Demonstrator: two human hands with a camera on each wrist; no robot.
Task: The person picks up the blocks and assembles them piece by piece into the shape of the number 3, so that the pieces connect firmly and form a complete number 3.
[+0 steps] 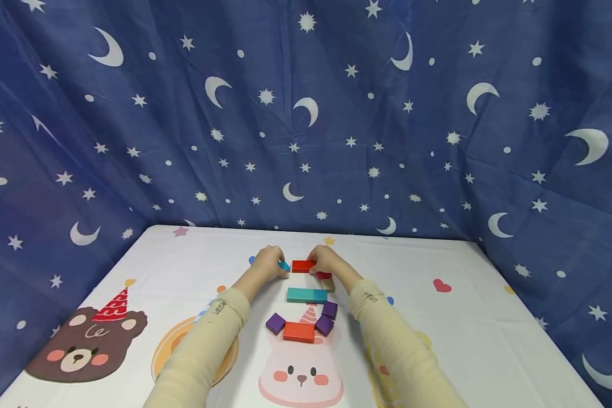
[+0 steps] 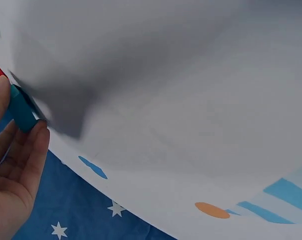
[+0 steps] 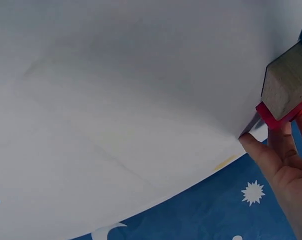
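Note:
My left hand (image 1: 270,262) pinches a small blue-teal block (image 1: 284,266) between thumb and fingers; the left wrist view shows this teal block (image 2: 22,110) held on edge. Just right of it lies a red rectangular block (image 1: 301,266). My right hand (image 1: 327,260) has its fingers curled at that block's right end. Beneath this hand is a pinkish-red block (image 1: 324,276), touching a bare wooden block (image 1: 328,285). In the right wrist view, the wooden block (image 3: 286,82) partly hides the red one (image 3: 273,120) and some fingers.
Nearer the person lie a teal-and-blue bar (image 1: 306,295), several purple blocks (image 1: 275,323) and an orange-red block (image 1: 299,332), arranged in a rough outline. The white tablecloth (image 1: 413,272) carries printed animals. A blue star-patterned curtain (image 1: 306,141) hangs behind the table's far edge.

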